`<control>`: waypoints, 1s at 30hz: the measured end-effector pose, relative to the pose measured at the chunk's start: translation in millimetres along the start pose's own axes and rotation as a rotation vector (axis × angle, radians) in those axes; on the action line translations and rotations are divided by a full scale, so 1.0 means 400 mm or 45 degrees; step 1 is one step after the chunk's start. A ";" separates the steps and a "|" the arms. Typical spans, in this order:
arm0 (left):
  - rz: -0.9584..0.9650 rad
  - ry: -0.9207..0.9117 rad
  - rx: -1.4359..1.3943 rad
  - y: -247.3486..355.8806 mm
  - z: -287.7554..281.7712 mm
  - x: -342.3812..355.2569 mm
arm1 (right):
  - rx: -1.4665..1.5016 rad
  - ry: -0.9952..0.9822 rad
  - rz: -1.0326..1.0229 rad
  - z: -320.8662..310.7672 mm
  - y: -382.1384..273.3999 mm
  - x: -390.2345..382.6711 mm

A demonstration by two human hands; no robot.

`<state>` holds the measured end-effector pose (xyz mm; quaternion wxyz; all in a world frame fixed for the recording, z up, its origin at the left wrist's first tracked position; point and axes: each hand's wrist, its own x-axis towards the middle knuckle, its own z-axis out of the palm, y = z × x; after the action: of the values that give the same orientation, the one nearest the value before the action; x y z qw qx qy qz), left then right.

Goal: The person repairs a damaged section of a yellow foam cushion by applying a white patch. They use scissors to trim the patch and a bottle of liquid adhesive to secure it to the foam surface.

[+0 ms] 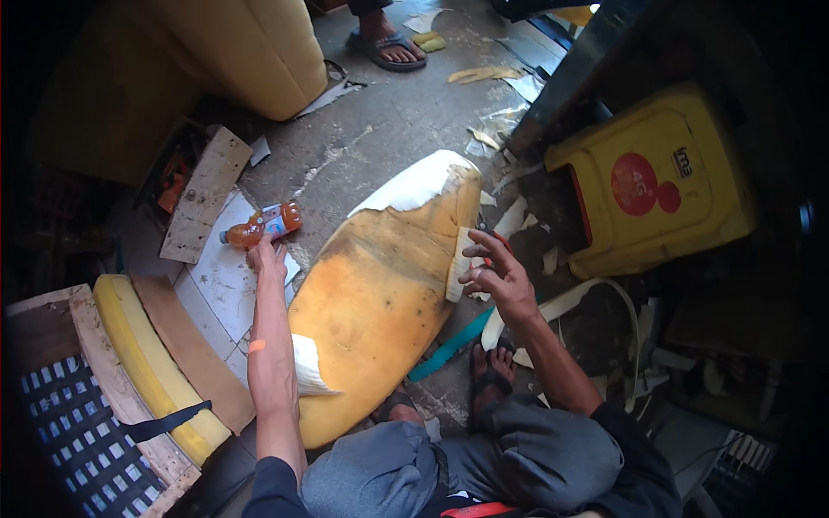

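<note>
An orange-filled plastic bottle (pixel 252 228) with a pale label lies sideways at the left, its cap pointing left. My left hand (pixel 267 254) reaches out to it, fingers closed at its near side and partly hidden. Between my arms rests a long, worn piece of yellow-orange foam (pixel 367 302). White padding covers its far end (pixel 406 186), and another white piece (pixel 309 367) sits at its near left edge. Over its right edge, my right hand (pixel 501 281) has its fingers spread beside a pale foam strip (pixel 458 266). Something red shows behind those fingers; its kind is unclear.
A yellow plastic stool (pixel 661 181) lies tipped at the right. Foam scraps (pixel 514 216) litter the floor near it. At the left are a wooden board (pixel 205 194) and a frame with black webbing (pixel 78 432). Another person's sandalled foot (pixel 393 47) is at the back.
</note>
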<state>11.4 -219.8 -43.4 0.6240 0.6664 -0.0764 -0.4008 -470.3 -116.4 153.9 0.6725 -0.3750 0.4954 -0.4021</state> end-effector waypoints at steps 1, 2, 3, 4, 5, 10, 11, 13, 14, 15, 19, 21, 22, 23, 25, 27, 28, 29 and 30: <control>0.158 -0.015 0.387 -0.006 0.041 -0.080 | 0.002 0.044 0.020 -0.025 0.016 -0.004; 0.333 -0.035 0.767 -0.001 0.080 -0.176 | 0.006 0.079 0.036 -0.046 0.030 -0.009; 0.689 -0.112 0.860 0.003 0.099 -0.285 | 0.045 0.123 0.051 -0.053 0.047 -0.010; 1.058 -0.182 0.935 0.011 0.126 -0.410 | 0.083 0.156 0.058 -0.056 0.060 -0.002; 1.154 -0.412 1.097 0.023 0.176 -0.556 | 0.113 0.208 0.066 -0.070 0.067 -0.002; 0.997 -1.001 1.677 -0.117 0.242 -0.941 | 0.097 0.177 -0.007 -0.064 0.080 0.006; 1.080 -1.032 1.642 -0.156 0.239 -0.967 | 0.074 0.176 -0.001 -0.070 0.089 0.002; 1.245 -1.060 1.583 -0.209 0.231 -0.991 | 0.004 0.154 0.048 -0.065 0.100 -0.005; 1.296 -1.096 1.626 -0.233 0.229 -0.987 | -0.081 0.120 0.065 -0.072 0.111 -0.004; 1.347 -1.129 1.672 -0.253 0.227 -0.982 | -0.163 0.082 0.082 -0.079 0.123 -0.001; 1.647 -1.153 1.979 -0.334 0.213 -0.949 | -0.575 -0.081 0.125 -0.092 0.166 0.022; 1.732 -1.167 2.096 -0.349 0.206 -0.947 | -0.785 -0.104 0.100 -0.077 0.185 0.038; 1.744 -1.185 2.122 -0.356 0.203 -0.947 | -0.797 -0.061 0.083 -0.072 0.192 0.048; 1.756 -1.211 2.137 -0.354 0.207 -0.955 | -0.814 -0.010 0.069 -0.073 0.193 0.057; 1.619 -1.370 2.271 -0.352 0.219 -0.974 | -0.952 0.052 0.047 -0.086 0.189 0.070; 1.601 -1.369 2.355 -0.361 0.209 -0.978 | -1.185 0.048 0.020 -0.074 0.174 0.082; 1.662 -1.301 2.361 -0.371 0.202 -0.981 | -1.187 0.004 0.040 -0.070 0.168 0.077; 1.722 -1.233 2.359 -0.377 0.200 -0.985 | -1.194 -0.038 0.060 -0.071 0.160 0.068; 1.571 -1.330 2.392 -0.382 0.199 -0.983 | -1.201 -0.080 0.080 -0.071 0.156 0.060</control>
<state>-361.8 -12.3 0.7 -0.1164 0.4684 -0.8745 -0.0475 -483.0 -116.7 82.4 0.4553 -0.6362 0.6146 -0.1010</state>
